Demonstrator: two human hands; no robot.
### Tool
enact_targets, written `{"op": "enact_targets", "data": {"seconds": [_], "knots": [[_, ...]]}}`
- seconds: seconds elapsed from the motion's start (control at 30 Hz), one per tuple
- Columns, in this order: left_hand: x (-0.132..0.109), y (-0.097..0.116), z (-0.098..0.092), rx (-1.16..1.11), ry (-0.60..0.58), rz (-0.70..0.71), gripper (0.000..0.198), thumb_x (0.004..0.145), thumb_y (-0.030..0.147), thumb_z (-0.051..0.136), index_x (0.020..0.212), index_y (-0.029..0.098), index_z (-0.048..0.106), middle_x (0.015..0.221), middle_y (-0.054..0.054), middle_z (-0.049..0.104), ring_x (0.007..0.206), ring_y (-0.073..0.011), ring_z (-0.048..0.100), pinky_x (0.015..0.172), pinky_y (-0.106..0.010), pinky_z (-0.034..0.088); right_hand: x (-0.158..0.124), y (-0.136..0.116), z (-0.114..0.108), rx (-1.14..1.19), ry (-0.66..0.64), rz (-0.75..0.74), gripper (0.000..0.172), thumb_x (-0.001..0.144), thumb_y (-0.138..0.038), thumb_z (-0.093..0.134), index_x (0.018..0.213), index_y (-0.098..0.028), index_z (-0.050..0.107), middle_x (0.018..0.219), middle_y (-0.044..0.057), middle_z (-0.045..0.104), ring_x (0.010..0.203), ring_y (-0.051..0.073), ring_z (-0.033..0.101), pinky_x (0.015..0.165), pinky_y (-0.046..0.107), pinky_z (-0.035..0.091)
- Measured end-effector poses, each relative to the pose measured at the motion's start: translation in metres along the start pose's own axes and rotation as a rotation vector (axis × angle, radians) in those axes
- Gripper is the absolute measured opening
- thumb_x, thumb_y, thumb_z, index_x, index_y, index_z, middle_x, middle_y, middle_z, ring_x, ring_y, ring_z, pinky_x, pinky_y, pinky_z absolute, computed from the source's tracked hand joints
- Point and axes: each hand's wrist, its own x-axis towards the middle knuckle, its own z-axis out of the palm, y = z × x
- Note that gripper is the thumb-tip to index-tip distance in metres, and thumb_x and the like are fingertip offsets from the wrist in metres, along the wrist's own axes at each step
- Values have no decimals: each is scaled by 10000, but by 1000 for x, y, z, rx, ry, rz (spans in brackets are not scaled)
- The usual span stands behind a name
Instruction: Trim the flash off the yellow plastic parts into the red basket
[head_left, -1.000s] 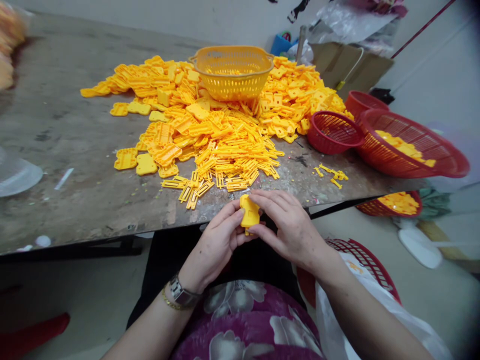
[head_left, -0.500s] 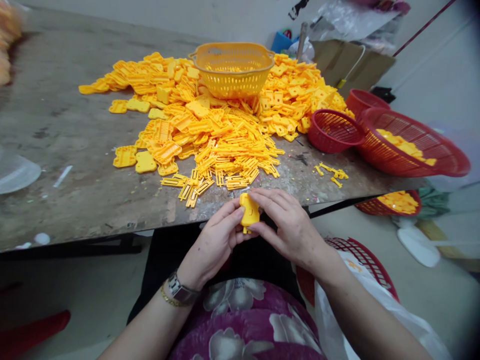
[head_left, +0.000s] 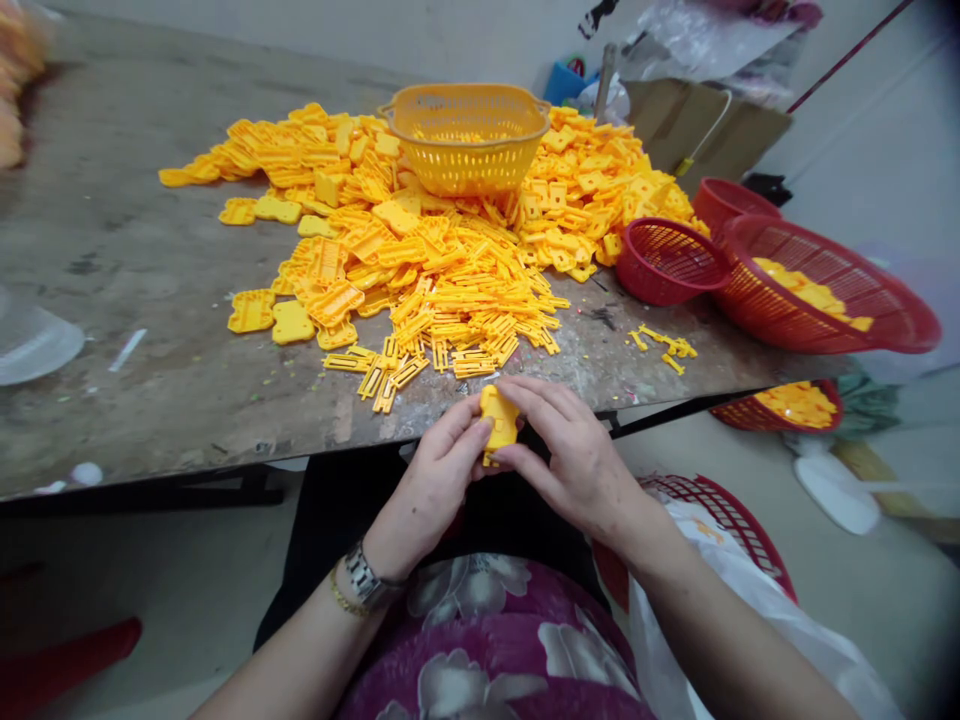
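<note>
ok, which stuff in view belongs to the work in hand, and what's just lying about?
Likely part of the work:
yellow piece, held by left grip and right grip
slotted yellow strips
flat yellow plates
yellow basket
large red basket, yellow parts inside

Seemingly just lying about:
white strip at left
cardboard box, behind
blue container

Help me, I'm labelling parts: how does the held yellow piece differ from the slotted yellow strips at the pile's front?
The yellow piece is broad with a mostly solid face; the slotted yellow strips are narrow, with long openings. The yellow piece is held off the table by the left hand and right hand; the slotted yellow strips lie on the table. Both are yellow.
</note>
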Motion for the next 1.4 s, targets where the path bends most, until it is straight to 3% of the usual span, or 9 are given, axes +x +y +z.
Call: {"op": "enact_targets", "data": {"seconds": [0.2,0.3,0.4,0.5,0.67,0.97,1.2,1.4], "knots": [[-1,-1,-1,25,4,31,365,873,307,548,1233,247,570,1159,-49,620,979,-187,593,764,-248,498,-1,0,4,90,48,8,528,852,-295,601,1348,-225,434,1344,99,527,1261,255,463,1059,472,393],[-3,0,-1,103,-6,61,367,887,316,527,1249,257,547,1194,-51,602,1012,-206,588,758,-259,510,-3,2,7,210,103,61,503,862,-303,589,1337,-227,445,1308,98,555,1202,240,516,999,428,453],[-5,2,-1,233,-2,116,352,897,314,510,1243,263,545,1219,-49,585,1016,-209,589,757,-267,514,-1,5,7,329,154,150,391,879,-306,567,1258,-220,524,1213,85,616,1059,207,597,858,348,521],[-7,2,0,405,6,217,309,902,289,502,1198,252,581,1198,-45,597,1062,-210,563,822,-264,485,3,6,4,402,170,187,231,896,-294,546,1099,-214,619,1087,57,665,978,180,619,814,306,510],[-9,1,-2,596,-13,361,256,911,243,479,1130,238,611,1167,-42,617,1038,-196,557,915,-268,404,7,3,-1,409,152,169,145,899,-278,542,954,-204,654,934,35,677,889,167,617,800,300,479],[-7,-1,-5,740,-91,437,263,926,220,436,1151,200,571,1074,-53,618,966,-187,562,875,-281,399,5,0,0,384,209,127,92,881,-194,550,853,-191,638,809,5,626,786,136,583,730,271,445],[-8,6,-6,777,-123,292,271,951,292,402,1189,209,500,1124,-45,582,994,-163,560,906,-286,422,12,9,3,512,180,245,119,887,-251,560,844,-183,647,822,4,639,773,128,589,716,255,447],[-7,3,-6,496,-99,111,240,935,376,426,1072,206,526,1009,-34,601,881,-170,646,816,-322,536,13,8,2,679,164,336,139,884,-299,569,929,-196,652,893,5,657,830,132,607,744,245,465]]}}
